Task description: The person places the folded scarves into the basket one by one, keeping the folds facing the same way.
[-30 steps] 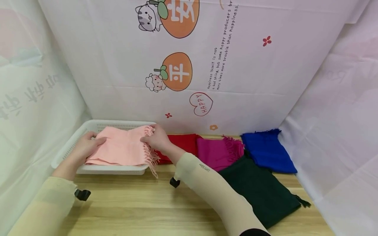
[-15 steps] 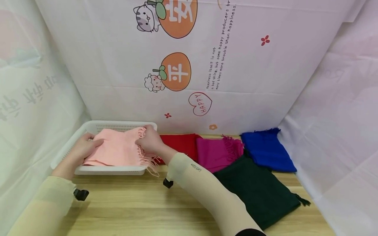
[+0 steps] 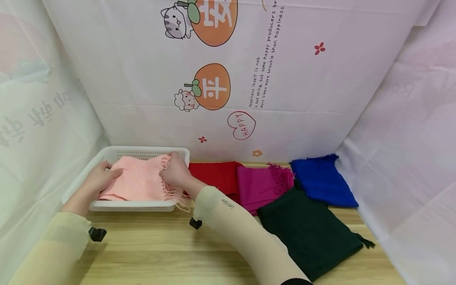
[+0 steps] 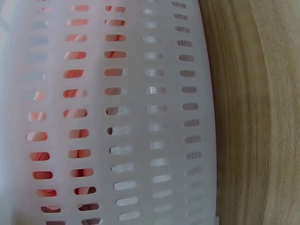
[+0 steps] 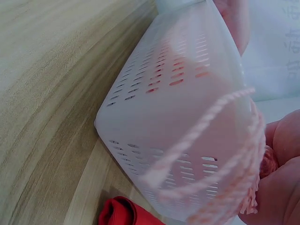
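Note:
A folded pink scarf [image 3: 137, 178] with a fringed right end lies in the white perforated basket [image 3: 85, 176] at the left of the table. My left hand [image 3: 97, 180] grips the scarf's left edge, thumb on top. At the fringed end, my right hand [image 3: 177, 172] pinches the scarf between thumb and fingers. Some pink fringe [image 5: 206, 126] hangs over the basket's rim in the right wrist view. Through the slots of the basket wall [image 4: 98, 103], pink cloth shows in the left wrist view. The fingers under the scarf are hidden.
Right of the basket lie a folded red scarf [image 3: 217, 176], a magenta scarf [image 3: 258, 184] and a blue scarf [image 3: 322, 182]. A dark green scarf [image 3: 313, 233] lies nearer the front. White printed cloth walls [image 3: 285, 79] enclose the wooden table [image 3: 153, 245] at the back and sides.
My right hand has moved left with the fringed end of the pink scarf, bringing it further over the basket. My left hand has shifted slightly left, still gripping the other edge.

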Motion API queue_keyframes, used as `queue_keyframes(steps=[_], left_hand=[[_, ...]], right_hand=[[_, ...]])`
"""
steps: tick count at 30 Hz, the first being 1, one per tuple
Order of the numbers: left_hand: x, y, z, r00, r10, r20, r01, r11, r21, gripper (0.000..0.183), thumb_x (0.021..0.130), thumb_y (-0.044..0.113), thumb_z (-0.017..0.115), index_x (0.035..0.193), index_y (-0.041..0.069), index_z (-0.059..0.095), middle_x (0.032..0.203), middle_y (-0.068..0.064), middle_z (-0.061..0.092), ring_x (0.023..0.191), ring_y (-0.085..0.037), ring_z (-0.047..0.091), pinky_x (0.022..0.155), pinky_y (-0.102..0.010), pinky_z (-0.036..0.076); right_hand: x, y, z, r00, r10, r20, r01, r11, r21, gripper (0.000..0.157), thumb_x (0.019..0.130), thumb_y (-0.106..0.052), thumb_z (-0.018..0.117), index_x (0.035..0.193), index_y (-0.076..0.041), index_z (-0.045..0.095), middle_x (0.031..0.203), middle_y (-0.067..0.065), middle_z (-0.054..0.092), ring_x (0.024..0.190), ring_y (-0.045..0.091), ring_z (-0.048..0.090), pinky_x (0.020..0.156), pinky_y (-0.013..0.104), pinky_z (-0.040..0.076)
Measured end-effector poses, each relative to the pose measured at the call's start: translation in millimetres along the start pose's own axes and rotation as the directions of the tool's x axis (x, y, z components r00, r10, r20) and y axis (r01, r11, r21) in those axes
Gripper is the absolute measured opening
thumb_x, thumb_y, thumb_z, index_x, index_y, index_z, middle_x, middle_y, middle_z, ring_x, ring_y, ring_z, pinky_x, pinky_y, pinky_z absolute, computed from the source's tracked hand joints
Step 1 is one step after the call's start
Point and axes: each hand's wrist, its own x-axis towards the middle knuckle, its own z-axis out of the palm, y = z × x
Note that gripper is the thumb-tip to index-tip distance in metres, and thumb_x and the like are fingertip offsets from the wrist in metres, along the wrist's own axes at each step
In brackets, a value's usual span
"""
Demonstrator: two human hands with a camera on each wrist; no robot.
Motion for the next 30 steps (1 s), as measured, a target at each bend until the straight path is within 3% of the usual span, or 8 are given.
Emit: queue_keyframes(steps=[2,9,13,16,22,27,30], left_hand=[[0.4,-1.0,-0.6,1.0,-0.002,-0.001,0.002,1.0,0.004,0.056,0.117,0.035,0.052,0.136,-0.017,0.045,0.133,-0.04,0.053,0.109,-0.044,0.053,0.083,-0.042,0.047],[1.8,-6.0,-2.0,1.0,-0.008,-0.007,0.008,1.0,0.026,0.055,0.117,0.035,0.052,0.136,-0.016,0.045,0.132,-0.039,0.054,0.107,-0.043,0.055,0.079,-0.038,0.05],[3.2,-7.3,-1.5,1.0,-0.006,-0.009,0.006,1.0,0.021,0.055,0.117,0.035,0.052,0.136,-0.016,0.045,0.131,-0.038,0.054,0.105,-0.041,0.056,0.075,-0.035,0.05],[4.3,-7.7,-1.3,1.0,-0.009,-0.013,0.009,1.0,0.024,0.055,0.117,0.034,0.052,0.137,-0.017,0.044,0.133,-0.04,0.053,0.107,-0.042,0.056,0.077,-0.034,0.05],[5.7,-8.5,-1.6,1.0,-0.011,-0.017,0.011,1.0,0.026,0.055,0.117,0.03,0.052,0.139,-0.019,0.042,0.14,-0.043,0.049,0.112,-0.046,0.054,0.081,-0.037,0.048],[9.3,-13.0,-0.3,1.0,-0.001,-0.021,0.002,0.999,0.033,0.054,0.116,0.028,0.052,0.139,-0.02,0.041,0.143,-0.045,0.047,0.117,-0.048,0.053,0.085,-0.041,0.049],[10.9,-14.8,0.8,1.0,0.001,-0.02,0.0,1.0,0.029,0.053,0.116,0.026,0.052,0.139,-0.021,0.04,0.142,-0.047,0.047,0.119,-0.051,0.052,0.091,-0.05,0.05]], right_hand=[[0.6,-1.2,1.8,1.0,0.005,0.006,-0.005,1.0,-0.02,0.076,0.1,-0.004,0.078,0.167,-0.008,0.04,0.104,0.009,0.072,0.056,0.015,0.055,0.048,0.027,0.05],[1.0,-6.9,9.3,1.0,0.001,0.0,-0.001,0.995,-0.097,0.073,0.1,-0.007,0.08,0.164,-0.012,0.044,0.112,-0.002,0.073,0.074,0.01,0.061,0.06,0.022,0.054],[2.8,-7.9,11.6,1.0,0.017,0.02,-0.014,0.991,-0.135,0.076,0.103,-0.01,0.077,0.168,-0.015,0.038,0.084,0.0,0.069,0.055,0.013,0.052,0.05,0.025,0.048],[3.0,-9.5,12.3,0.999,0.023,0.024,-0.019,0.984,-0.174,0.079,0.104,-0.012,0.076,0.171,-0.016,0.035,0.073,0.0,0.063,0.052,0.013,0.049,0.049,0.026,0.045],[3.1,-13.1,13.4,0.999,0.035,0.031,-0.028,0.979,-0.201,0.078,0.105,-0.013,0.077,0.171,-0.016,0.035,0.086,-0.001,0.067,0.062,0.012,0.057,0.053,0.024,0.048],[7.1,-11.5,16.3,0.997,0.051,0.055,-0.04,0.979,-0.198,0.079,0.105,-0.014,0.077,0.171,-0.017,0.034,0.082,0.001,0.066,0.056,0.013,0.055,0.048,0.025,0.047],[8.5,-10.6,17.4,0.996,0.061,0.069,-0.045,0.977,-0.209,0.079,0.105,-0.016,0.078,0.172,-0.018,0.034,0.081,0.002,0.066,0.052,0.014,0.054,0.046,0.025,0.046]])
